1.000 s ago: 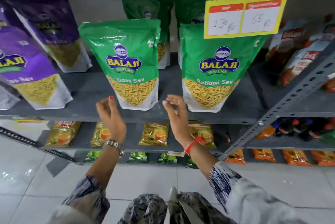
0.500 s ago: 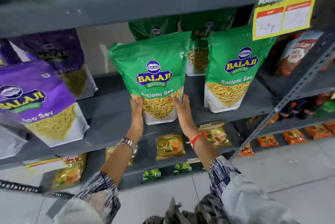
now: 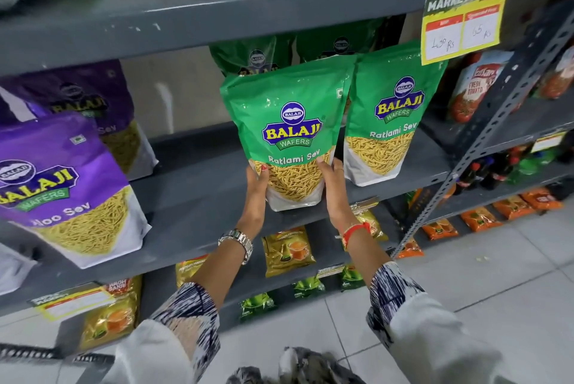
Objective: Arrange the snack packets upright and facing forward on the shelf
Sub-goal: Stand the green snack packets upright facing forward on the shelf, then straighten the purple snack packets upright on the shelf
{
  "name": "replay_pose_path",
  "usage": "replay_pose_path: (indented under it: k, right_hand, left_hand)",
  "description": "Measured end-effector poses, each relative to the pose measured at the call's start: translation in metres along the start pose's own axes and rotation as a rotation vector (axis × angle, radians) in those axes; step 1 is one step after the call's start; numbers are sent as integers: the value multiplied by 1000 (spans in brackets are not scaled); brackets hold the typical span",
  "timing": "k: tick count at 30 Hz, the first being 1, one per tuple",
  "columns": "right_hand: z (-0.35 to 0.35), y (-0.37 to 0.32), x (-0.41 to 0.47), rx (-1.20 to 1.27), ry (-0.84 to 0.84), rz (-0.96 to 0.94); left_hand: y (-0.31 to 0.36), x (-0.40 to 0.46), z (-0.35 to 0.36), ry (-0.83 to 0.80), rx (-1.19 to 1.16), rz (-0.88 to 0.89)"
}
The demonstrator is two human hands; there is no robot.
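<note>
bare grey shelf (image 3: 198, 185) left of held packet (image 3: 289, 132) — second green packet (image 3: 388, 122) touching right

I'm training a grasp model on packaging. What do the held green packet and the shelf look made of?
Green packet: seemingly thin glossy plastic film; soft sheen, crinkled top, clear window showing sev. Shelf: probably grey painted metal; chipped paint and a perforated angle post.

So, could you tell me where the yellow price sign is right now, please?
In the head view it hangs at upper right, from the edge of the upper shelf, just above the right-hand green packet.
</note>
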State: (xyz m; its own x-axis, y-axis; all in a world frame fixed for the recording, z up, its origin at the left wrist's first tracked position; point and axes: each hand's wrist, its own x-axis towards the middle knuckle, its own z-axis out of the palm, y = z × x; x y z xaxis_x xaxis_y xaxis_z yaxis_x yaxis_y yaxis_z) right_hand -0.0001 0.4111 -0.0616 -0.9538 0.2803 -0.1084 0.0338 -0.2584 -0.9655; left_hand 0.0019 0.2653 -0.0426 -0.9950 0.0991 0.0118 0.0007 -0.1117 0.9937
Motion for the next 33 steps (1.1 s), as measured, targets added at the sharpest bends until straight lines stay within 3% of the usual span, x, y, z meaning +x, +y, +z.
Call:
replay_pose_path:
  k: [6, 12, 21, 25, 29, 33]
  right_hand:
    - [-5, -17, -8, -63, -23, 12]
    - [-3, 3, -64, -15, 144, -98]
    - [100, 44, -127, -121, -297, -95]
    - [166, 49, -130, -110, -347, -66]
    - [229, 55, -123, -137, -412, 3]
    - [274, 54, -121, -56, -414, 68]
  left_hand:
    - [-3, 1, 9, 101, -27, -23]
    - [-2, -27, 6, 378, -5, 54]
    - [0, -92, -108, 828, 41, 233]
    - [16, -116, -184, 968, 64, 296]
    - [30, -120, -248, 970, 42, 286]
    - [35, -106, -287, 795, -38, 126]
